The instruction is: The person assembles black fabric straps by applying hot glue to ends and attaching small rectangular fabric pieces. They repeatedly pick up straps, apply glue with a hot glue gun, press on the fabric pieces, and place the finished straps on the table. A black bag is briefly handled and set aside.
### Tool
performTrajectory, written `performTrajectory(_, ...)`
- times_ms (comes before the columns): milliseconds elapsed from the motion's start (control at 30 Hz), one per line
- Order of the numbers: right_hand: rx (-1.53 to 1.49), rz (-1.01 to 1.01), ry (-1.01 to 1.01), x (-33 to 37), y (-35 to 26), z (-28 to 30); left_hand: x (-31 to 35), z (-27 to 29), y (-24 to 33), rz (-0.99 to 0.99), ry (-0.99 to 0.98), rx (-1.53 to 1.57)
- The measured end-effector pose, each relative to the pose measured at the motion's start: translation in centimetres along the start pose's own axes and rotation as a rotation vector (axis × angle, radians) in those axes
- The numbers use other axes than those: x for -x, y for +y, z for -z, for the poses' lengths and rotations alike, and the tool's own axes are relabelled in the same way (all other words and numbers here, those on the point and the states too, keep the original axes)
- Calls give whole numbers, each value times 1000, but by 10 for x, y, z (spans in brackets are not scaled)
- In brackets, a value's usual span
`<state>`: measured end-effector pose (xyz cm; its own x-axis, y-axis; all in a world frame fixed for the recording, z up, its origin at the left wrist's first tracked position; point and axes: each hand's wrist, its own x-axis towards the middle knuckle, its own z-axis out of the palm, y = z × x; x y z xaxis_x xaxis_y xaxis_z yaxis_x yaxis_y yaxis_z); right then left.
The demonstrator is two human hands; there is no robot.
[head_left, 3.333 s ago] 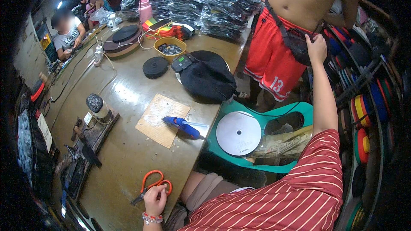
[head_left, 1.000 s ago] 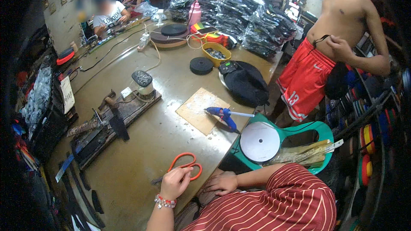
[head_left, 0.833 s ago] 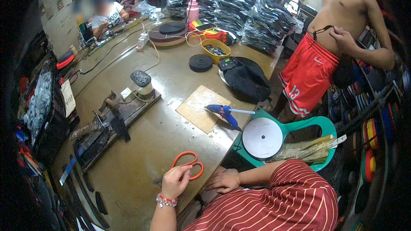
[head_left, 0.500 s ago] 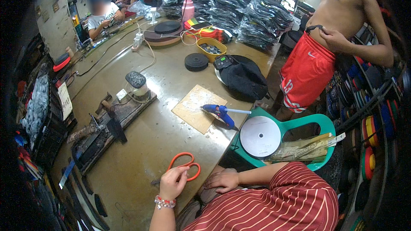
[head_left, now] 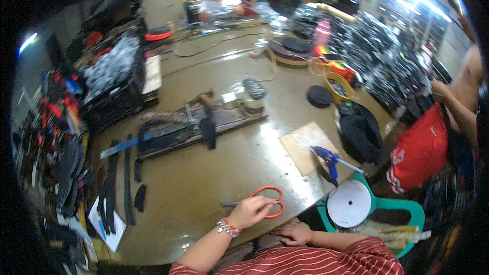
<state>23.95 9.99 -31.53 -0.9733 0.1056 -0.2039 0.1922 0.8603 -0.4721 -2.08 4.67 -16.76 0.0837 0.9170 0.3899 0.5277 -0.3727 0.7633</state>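
My left hand (head_left: 249,211), with a beaded bracelet at the wrist, is closed on a pair of orange-handled scissors (head_left: 279,193) near the table's front edge. Its fingers cover the middle of the scissors; the dark blades point left and the handle loops show to the right. On my lap, just below the table edge, my right hand (head_left: 294,233) lies flat and holds nothing. Farther right, a blue hot glue gun (head_left: 330,160) with a glue stick in its back lies on a glue-marked tan board (head_left: 295,145).
Left of centre a dark wooden block (head_left: 173,140) carries tools, with black strips (head_left: 128,178) nearby. A green chair (head_left: 415,211) holding a white reel (head_left: 349,204) stands at the right. A black bag (head_left: 359,132) sits on the table's right side. Beyond stands a person in red shorts (head_left: 420,147).
My view has swung left, so the table's things sit farther right and more of the left side shows. The left hand stays at the scissors and the right hand on my lap.
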Motion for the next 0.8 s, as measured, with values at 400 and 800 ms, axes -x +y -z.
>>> performTrajectory(400, -93, 94, 116, 0, 0, -4, -26, 98, 135, -291, -67, 985)
performTrajectory(800, -19, 94, 127, -5, -4, 9, -15, 124, 132, -705, -488, 847)
